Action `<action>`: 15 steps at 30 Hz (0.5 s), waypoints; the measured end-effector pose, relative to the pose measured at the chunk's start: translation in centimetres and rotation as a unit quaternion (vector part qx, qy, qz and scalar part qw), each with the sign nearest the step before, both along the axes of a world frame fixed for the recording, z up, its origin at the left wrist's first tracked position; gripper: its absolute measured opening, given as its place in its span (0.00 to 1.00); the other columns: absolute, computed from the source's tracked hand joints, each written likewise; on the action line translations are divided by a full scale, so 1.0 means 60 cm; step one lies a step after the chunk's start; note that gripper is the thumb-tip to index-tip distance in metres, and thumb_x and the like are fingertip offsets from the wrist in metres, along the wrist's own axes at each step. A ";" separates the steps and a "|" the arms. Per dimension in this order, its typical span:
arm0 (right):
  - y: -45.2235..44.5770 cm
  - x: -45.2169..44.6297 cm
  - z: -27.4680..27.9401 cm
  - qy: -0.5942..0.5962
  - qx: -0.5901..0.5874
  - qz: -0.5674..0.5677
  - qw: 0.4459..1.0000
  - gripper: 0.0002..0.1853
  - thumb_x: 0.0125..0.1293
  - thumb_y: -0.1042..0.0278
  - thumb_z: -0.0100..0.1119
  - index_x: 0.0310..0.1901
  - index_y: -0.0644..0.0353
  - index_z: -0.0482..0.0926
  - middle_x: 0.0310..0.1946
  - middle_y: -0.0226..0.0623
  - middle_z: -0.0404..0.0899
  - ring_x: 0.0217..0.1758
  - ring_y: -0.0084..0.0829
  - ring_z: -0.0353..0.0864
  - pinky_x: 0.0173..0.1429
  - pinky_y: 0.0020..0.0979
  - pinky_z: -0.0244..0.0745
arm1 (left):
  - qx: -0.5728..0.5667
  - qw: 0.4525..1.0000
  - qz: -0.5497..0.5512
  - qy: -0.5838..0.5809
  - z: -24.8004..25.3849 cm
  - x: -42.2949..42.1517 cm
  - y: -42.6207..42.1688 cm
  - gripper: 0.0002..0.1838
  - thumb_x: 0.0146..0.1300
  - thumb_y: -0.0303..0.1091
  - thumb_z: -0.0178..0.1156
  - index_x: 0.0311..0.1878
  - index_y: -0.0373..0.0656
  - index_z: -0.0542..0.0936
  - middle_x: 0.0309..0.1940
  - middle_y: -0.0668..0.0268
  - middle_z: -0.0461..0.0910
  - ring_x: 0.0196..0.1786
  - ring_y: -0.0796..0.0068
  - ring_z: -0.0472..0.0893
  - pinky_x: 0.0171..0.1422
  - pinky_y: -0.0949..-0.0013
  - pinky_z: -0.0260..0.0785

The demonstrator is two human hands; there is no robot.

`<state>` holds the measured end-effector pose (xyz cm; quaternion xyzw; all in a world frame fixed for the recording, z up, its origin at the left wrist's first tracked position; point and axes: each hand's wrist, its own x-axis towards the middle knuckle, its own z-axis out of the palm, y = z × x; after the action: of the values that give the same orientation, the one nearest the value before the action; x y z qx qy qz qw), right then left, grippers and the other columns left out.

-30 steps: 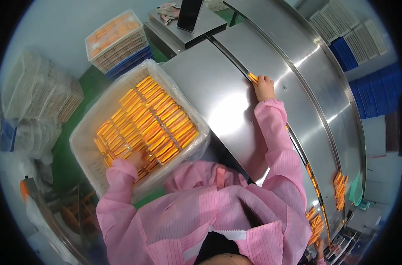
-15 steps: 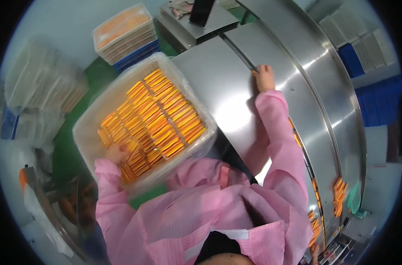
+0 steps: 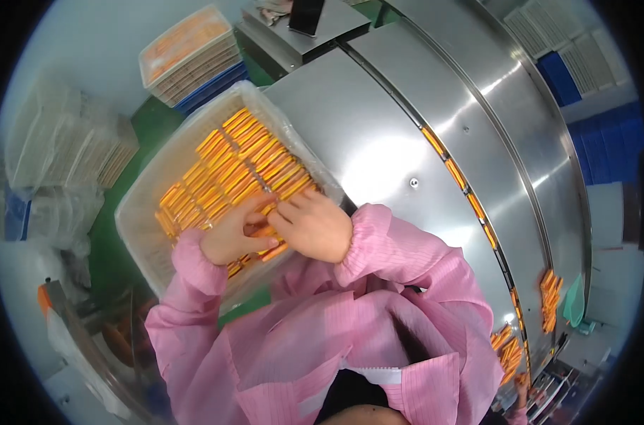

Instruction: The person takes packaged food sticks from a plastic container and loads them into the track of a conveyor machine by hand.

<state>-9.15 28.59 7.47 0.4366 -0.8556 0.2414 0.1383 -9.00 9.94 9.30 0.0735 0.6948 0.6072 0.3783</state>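
Note:
A large white crate (image 3: 139, 212) lined with clear plastic holds rows of slim, shiny orange-and-yellow packets (image 3: 215, 180). Both hands meet above the near rows. My left hand (image 3: 233, 234) curls with thumb and fingers around packets at the near right part of the crate; orange shows between them. Right against its fingertips, my right hand (image 3: 313, 225) has its fingers bent down and closed over the packets; what they grip is hidden beneath. More such packets lie end to end in the narrow conveyor channel (image 3: 446, 159) of the steel table, right of my hands.
The steel table (image 3: 336, 106) curves around my right side. Loose packet piles (image 3: 548, 301) lie at its lower right, near another person's hand (image 3: 522, 389). Stacked trays (image 3: 193, 60) stand beyond the crate, more crates (image 3: 67, 134) at left. A dark flat device (image 3: 305, 15) rests at the top.
My right hand has left the conveyor channel and come over the crate to join my left. My left hand has moved right across the packets. Packets now show along the channel.

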 end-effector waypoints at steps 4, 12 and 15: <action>0.036 0.019 -0.042 -0.074 0.003 0.023 0.997 0.07 0.44 0.68 0.52 0.28 0.58 0.70 0.22 0.33 0.69 0.26 0.33 0.73 0.31 0.33 0.68 | -0.005 0.999 -0.041 -0.008 -0.044 0.012 -0.006 0.30 0.54 0.27 0.57 0.60 0.38 0.57 0.42 0.60 0.74 0.42 0.79 0.73 0.43 0.76 0.67; 0.338 -0.098 -0.097 -0.161 -0.035 -0.457 0.874 0.13 0.53 0.61 0.58 0.38 0.58 0.72 0.28 0.45 0.75 0.31 0.45 0.76 0.34 0.37 0.70 | -0.409 0.895 0.071 0.162 -0.306 0.057 -0.222 0.15 0.54 0.38 0.56 0.41 0.39 0.75 0.28 0.54 0.76 0.32 0.62 0.77 0.38 0.67 0.69; 0.384 -0.112 -0.142 -0.130 0.046 -0.529 0.837 0.13 0.50 0.64 0.59 0.36 0.60 0.72 0.30 0.46 0.74 0.33 0.45 0.75 0.37 0.39 0.70 | -0.408 0.883 -0.004 0.231 -0.373 0.086 -0.223 0.15 0.52 0.38 0.58 0.41 0.39 0.75 0.24 0.56 0.75 0.29 0.61 0.76 0.36 0.65 0.68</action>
<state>-15.88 51.62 -1.04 -0.1120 -0.9764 0.1466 0.1124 -3.85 -3.45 -13.06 0.0540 0.9486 0.2342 0.2061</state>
